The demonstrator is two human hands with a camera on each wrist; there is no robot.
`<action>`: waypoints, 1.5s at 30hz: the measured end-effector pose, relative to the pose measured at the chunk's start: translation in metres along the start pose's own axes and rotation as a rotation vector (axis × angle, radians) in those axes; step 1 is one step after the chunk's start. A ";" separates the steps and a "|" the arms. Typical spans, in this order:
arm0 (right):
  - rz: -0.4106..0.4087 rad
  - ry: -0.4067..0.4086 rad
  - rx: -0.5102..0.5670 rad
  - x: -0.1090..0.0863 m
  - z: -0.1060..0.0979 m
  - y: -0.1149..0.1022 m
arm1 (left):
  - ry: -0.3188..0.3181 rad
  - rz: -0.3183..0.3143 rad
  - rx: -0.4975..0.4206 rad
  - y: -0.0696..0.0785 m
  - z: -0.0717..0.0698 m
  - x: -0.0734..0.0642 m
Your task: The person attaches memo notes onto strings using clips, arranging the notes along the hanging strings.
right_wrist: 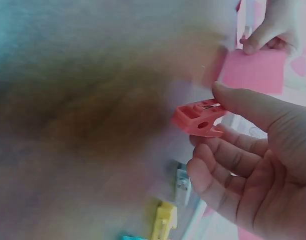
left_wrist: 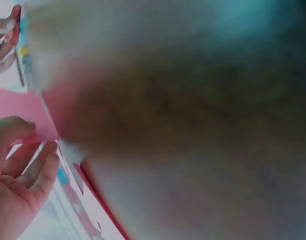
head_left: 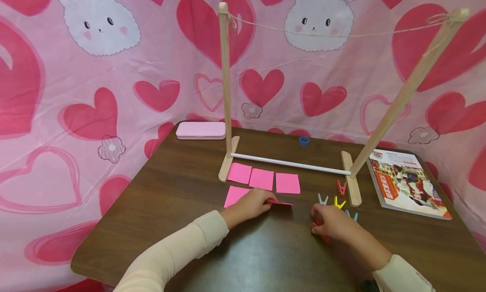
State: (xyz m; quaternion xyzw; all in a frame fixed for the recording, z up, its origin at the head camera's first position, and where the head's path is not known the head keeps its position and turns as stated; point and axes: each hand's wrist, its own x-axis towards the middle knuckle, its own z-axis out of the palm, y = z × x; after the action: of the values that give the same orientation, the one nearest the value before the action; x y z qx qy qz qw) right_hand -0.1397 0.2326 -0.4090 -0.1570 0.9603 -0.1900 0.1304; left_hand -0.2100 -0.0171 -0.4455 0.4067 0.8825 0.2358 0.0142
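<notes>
My left hand [head_left: 252, 204] pinches a pink paper square [head_left: 284, 203] by its edge, just above the table; the same square [right_wrist: 255, 72] shows in the right wrist view. Several more pink squares [head_left: 287, 183] lie flat beyond that hand, one of them partly under it. In my right hand [head_left: 339, 223] a red clothespin [right_wrist: 195, 119] is held between thumb and fingers, apart from the square. Beside this hand lie a grey clothespin [head_left: 322, 199], a yellow clothespin [head_left: 339, 202], a blue clothespin [head_left: 353, 216] and another red clothespin [head_left: 341, 188].
A wooden stand with a left post [head_left: 225, 81] and a right post [head_left: 406, 93] carries a string [head_left: 334, 34] on top and a white rod [head_left: 290, 163] below. Around it are a pink case [head_left: 201, 131], a blue ring [head_left: 303, 140] and a book [head_left: 410, 184].
</notes>
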 end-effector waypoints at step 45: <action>-0.205 0.882 0.615 0.130 -0.295 -0.228 | 0.994 -0.311 -1.398 0.010 -0.250 0.093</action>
State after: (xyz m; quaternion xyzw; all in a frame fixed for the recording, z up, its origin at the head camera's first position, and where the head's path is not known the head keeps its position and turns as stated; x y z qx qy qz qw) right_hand -0.2930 0.0816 -0.0777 -0.1098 0.8040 -0.5214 -0.2638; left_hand -0.3189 -0.0451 -0.2035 0.0298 0.4848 0.8690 -0.0940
